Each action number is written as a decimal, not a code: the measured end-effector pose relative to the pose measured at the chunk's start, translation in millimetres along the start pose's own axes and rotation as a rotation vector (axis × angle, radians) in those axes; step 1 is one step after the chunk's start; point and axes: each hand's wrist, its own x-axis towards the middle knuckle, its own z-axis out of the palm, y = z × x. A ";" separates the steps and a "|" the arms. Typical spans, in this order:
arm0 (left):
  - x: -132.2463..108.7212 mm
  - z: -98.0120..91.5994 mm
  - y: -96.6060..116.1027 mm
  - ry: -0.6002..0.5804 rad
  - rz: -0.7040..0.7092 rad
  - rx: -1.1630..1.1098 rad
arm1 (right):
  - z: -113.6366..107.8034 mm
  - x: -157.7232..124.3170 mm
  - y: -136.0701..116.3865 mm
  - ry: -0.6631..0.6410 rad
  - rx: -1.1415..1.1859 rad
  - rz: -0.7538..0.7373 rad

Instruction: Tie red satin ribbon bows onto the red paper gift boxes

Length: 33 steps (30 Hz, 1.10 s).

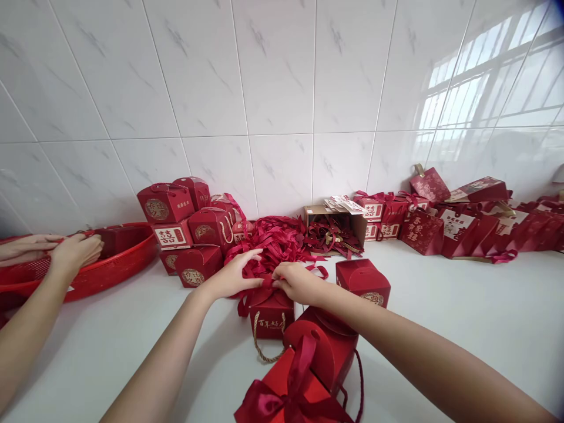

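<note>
I had one small red box in front of me on the white table, standing upright with its gold cord handle hanging down the front face. Both sets of fingers met right on top of it: my left fingers and my right fingers were closed on the red ribbon bunched over the box's lid, the two hands almost touching each other, the box directly below them. Three more red boxes stood near: one plain box just beside my right wrist, one round-flapped box under my right forearm, and one bow-topped box nearest to me at the bottom edge. Behind my fingers lay a single heap of loose ribbons, touching the box I held, and behind that one open cardboard carton with more ribbon ends inside. Against the tiled wall on the left I counted seven stacked boxes (the ones at the back overlapped, so the count is rough). On the right a long jumble of flat red packs ran along the wall, too tangled to count. At far left, one red basket sat on the table, with a co-worker's two hands resting at its rim, well apart from mine.
</note>
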 end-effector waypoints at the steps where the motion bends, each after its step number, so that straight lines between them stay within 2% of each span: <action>1: 0.5 -0.9 -1.2 0.081 0.010 0.035 | -1.5 -0.4 4.4 0.025 0.008 0.038; 3: 0.5 -2.1 -2.3 0.137 0.023 0.024 | -3.9 -1.9 13.1 0.077 0.040 0.110; 6: -0.6 1.8 -1.5 0.027 -0.030 -0.051 | -5.0 -4.2 23.2 0.139 0.116 0.192; 11: 0.6 24.2 0.8 -0.150 -0.163 -0.219 | -3.2 -5.0 27.2 0.204 0.214 0.291; 13: 1.3 30.2 2.2 -0.206 -0.177 -0.282 | -3.7 -5.1 25.0 0.211 0.243 0.324; 16: 1.7 29.7 7.4 -0.259 -0.177 -0.383 | -4.9 -5.0 20.2 0.215 0.262 0.371; 18: 1.8 25.4 13.0 -0.242 -0.160 -0.448 | -4.9 -3.9 17.3 0.225 0.251 0.405; 21: 1.7 19.9 22.6 -0.151 -0.124 -0.548 | -3.2 -0.9 12.8 0.232 0.232 0.416; 27: -1.2 21.4 37.8 0.074 -0.088 -0.661 | 0.2 0.0 2.9 0.143 0.290 0.308; 31: -0.6 25.8 37.2 0.082 0.122 -0.613 | 0.4 -1.9 2.0 0.127 0.341 0.348; 33: 1.9 29.1 32.6 0.091 0.138 -0.506 | -0.4 -2.1 3.6 0.132 0.371 0.394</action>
